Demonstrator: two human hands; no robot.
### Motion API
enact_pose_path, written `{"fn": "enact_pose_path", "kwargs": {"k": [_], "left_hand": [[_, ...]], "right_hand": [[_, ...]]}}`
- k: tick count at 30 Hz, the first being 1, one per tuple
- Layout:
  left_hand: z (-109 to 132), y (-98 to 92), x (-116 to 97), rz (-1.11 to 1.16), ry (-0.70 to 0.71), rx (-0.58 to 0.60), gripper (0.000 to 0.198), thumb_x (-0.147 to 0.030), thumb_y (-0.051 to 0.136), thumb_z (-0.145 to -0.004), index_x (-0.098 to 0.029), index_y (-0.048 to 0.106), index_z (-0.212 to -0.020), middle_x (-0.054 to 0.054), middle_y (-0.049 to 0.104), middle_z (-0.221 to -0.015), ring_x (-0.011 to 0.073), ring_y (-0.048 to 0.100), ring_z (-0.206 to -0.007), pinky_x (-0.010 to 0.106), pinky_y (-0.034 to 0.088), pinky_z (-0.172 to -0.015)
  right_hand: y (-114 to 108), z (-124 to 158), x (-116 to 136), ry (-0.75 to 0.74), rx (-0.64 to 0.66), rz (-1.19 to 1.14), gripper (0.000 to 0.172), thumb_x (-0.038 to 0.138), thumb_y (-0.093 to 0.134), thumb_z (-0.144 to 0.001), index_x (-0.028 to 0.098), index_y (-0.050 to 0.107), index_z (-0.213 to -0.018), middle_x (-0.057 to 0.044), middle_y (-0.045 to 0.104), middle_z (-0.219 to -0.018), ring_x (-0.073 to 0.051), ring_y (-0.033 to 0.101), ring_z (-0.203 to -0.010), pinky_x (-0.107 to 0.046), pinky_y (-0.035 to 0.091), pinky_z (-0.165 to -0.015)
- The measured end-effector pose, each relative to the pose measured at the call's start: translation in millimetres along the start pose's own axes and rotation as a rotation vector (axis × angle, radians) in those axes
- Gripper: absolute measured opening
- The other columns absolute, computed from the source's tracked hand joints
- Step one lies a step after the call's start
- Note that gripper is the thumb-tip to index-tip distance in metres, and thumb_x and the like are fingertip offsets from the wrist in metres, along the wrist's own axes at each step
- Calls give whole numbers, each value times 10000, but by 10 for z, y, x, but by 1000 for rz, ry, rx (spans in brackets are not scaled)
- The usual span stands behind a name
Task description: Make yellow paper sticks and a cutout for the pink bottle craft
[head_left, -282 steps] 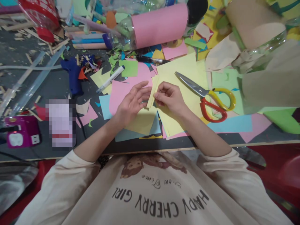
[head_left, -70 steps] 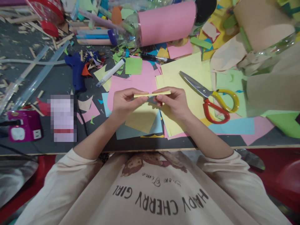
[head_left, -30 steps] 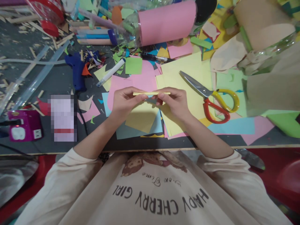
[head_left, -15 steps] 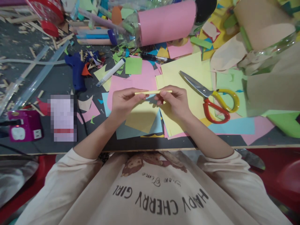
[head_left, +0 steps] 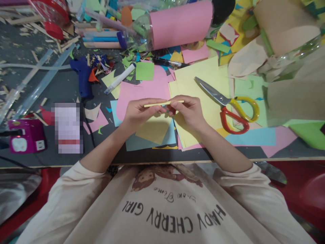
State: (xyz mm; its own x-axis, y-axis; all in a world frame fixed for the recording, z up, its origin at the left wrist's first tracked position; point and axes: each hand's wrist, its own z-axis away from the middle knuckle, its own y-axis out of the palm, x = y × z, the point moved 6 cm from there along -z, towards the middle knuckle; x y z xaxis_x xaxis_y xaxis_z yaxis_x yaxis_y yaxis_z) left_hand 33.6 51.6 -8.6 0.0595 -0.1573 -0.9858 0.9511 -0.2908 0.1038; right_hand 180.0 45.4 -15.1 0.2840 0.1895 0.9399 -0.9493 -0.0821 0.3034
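Between my two hands is a narrow yellow paper strip (head_left: 152,104), held edge-on above the table; whether it is folded or rolled I cannot tell. My left hand (head_left: 141,110) is closed on it, thumb in front and fingers behind. My right hand (head_left: 188,108) pinches its other end between thumb and fingers. The fingertips of both hands come close together at the middle. Under them lie a yellow paper square (head_left: 152,130) and a blue sheet (head_left: 132,144). Larger yellow sheets (head_left: 203,74) extend beneath and beyond my right hand.
Scissors (head_left: 223,101) with yellow and red handles lie partly open at right. Left are a blue glue gun (head_left: 85,76), a marker (head_left: 120,79) and a purple power adapter (head_left: 26,135). A pink-wrapped bottle (head_left: 181,25) lies behind, among paper scraps.
My left hand has slid right along the strip, bringing my hands closer together. The strip now tilts slightly, its left end lower. Everything on the table stays in place.
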Motion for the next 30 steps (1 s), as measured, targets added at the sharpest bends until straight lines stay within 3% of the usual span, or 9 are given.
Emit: {"fn": "enact_pose_path", "kwargs": {"k": [10,20,30], "left_hand": [[1,-12,-7,-20,12,-54,347,-488,759,-730,-176,780,-880,51,766,-733,149,722,-667,254,592,-640],[-4,-8,-7,-12,21,-59,348,-494,758,-727,-167,767,-846,50,759,-707,141,712,-642,256,587,-628],[18,-98,30,-14,-22,-220,370,-475,827,-643,-151,723,-787,53,750,-710,171,734,-666,276,595,-653]], "right_hand": [[-20,-10,-47,5,-17,-10,232,435,831,-640,269,794,-798,43,711,-653,-58,571,-487,-223,502,-507],[-4,-10,-76,7,35,-59,178,423,816,-672,277,794,-770,35,735,-647,-63,604,-480,-214,499,-496],[-28,-20,-59,-25,-19,-34,189,426,799,-700,247,781,-760,38,724,-639,-50,613,-472,-190,476,-476]]}}
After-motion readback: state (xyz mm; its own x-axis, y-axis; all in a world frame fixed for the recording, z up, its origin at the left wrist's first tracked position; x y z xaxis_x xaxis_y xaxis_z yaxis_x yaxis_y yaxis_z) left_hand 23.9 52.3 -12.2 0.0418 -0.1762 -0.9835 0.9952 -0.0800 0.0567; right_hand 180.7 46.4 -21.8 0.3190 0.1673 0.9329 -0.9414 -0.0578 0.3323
